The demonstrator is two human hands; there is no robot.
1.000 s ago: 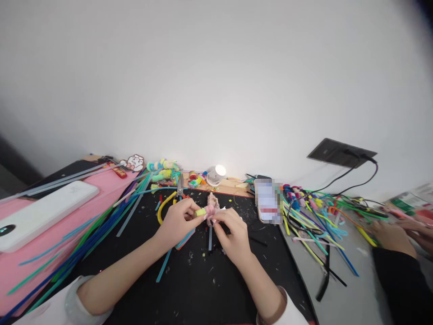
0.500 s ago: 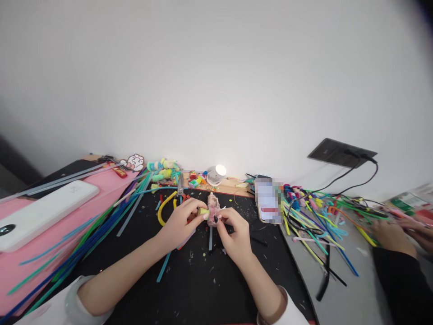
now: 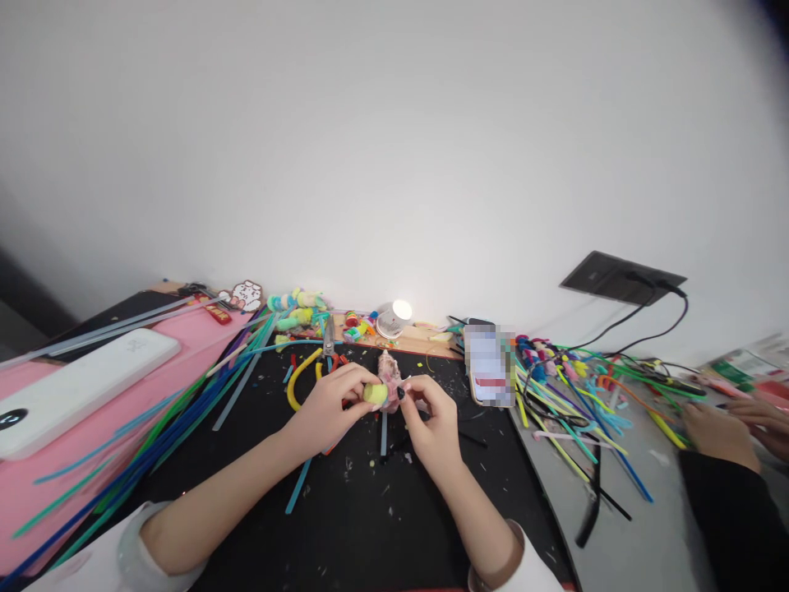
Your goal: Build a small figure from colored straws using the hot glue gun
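Between the thumb and fingers of my left hand (image 3: 336, 404) is a short, fuzzy yellow-green roll (image 3: 375, 393). My right hand (image 3: 432, 415) pinches a small black piece (image 3: 401, 393) close beside it; what the piece is I cannot make out. Just beyond my fingertips lies a pinkish, whitish lumpy object (image 3: 388, 369), partly hidden by the yellow roll. A pale strip (image 3: 384, 434) shows below it on the black mat (image 3: 370, 526).
Pliers (image 3: 329, 335) and a bent yellow tube (image 3: 297, 386) are behind my left hand. A lit white lamp (image 3: 393, 319) stands by the wall, a phone (image 3: 490, 366) right of it. Colourful stems (image 3: 185, 411) lie left. At far right are another person's hands (image 3: 721, 436).
The yellow roll has turned and shows more of itself now. My right fingertips, with the black piece, have shifted slightly up and right, away from the roll.
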